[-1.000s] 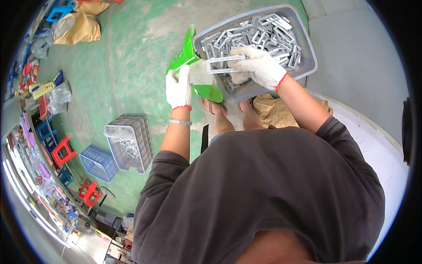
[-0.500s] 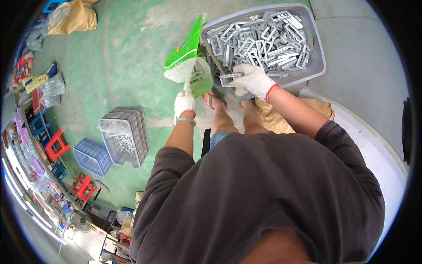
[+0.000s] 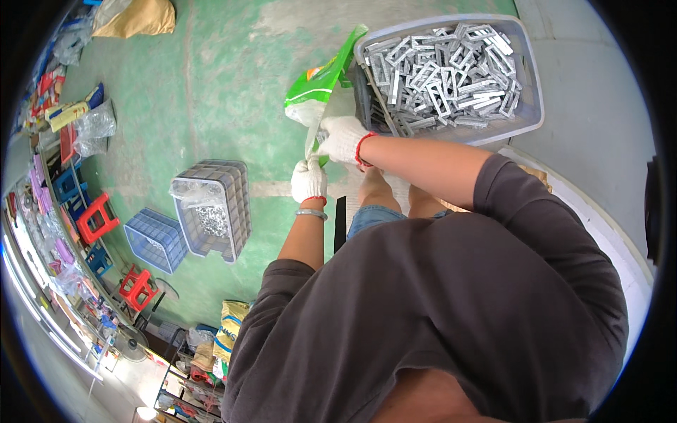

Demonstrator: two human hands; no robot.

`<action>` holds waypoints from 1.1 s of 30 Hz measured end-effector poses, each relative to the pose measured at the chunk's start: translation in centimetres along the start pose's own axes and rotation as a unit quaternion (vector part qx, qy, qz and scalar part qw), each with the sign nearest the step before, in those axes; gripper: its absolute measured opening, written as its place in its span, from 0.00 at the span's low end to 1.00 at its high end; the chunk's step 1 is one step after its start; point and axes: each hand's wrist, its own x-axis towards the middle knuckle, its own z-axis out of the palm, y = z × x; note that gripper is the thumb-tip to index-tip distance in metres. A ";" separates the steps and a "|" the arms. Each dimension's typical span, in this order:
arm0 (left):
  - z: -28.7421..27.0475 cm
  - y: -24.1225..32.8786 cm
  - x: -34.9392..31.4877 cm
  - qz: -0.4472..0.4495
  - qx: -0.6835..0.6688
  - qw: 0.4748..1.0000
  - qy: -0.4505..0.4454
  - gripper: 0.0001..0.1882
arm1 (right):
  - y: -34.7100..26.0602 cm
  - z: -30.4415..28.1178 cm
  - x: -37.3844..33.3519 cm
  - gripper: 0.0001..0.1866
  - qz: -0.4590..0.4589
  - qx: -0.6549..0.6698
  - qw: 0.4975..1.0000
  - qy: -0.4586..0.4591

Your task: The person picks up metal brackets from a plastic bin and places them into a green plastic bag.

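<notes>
My left hand (image 3: pixel 309 180), in a white knit glove with a red cuff, is closed on the edge of a green and white plastic bag (image 3: pixel 314 92) and holds it up over the floor. My right hand (image 3: pixel 344 139), gloved the same way, is at the bag's mouth, its fingers curled and partly hidden by the plastic. A bit of grey shows by its fingertips, too little to name. Just beyond it stands a large grey plastic tub (image 3: pixel 534 84) piled with silvery rectangular metal frames (image 3: pixel 441 77). A flat strip lies along the tub's left inner side.
On the green floor to the left stand a grey crate (image 3: pixel 240 204) with plastic film and small metal pieces in it, and a smaller blue crate (image 3: pixel 156 240). Red stools (image 3: pixel 97 217) and shelving line the far left. A brown sack (image 3: pixel 137 17) lies at the upper left.
My right hand has moved left from the tub's near edge to the bag's mouth; the metal frame it held no longer shows clearly. My left hand still grips the bag.
</notes>
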 end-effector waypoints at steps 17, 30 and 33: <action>-6.2 5.2 1.3 0.185 0.249 0.949 0.055 0.50 | 6.9 -1.8 6.7 0.13 -0.072 -0.527 0.847 0.023; -7.3 -0.6 9.2 -0.007 -0.130 0.988 0.076 0.28 | 1.3 -9.2 2.7 0.09 -0.206 -0.459 0.860 0.087; -8.7 -1.2 6.5 -0.082 -0.341 0.935 0.054 0.27 | -0.4 -10.6 2.7 0.08 -0.227 -0.494 0.835 0.088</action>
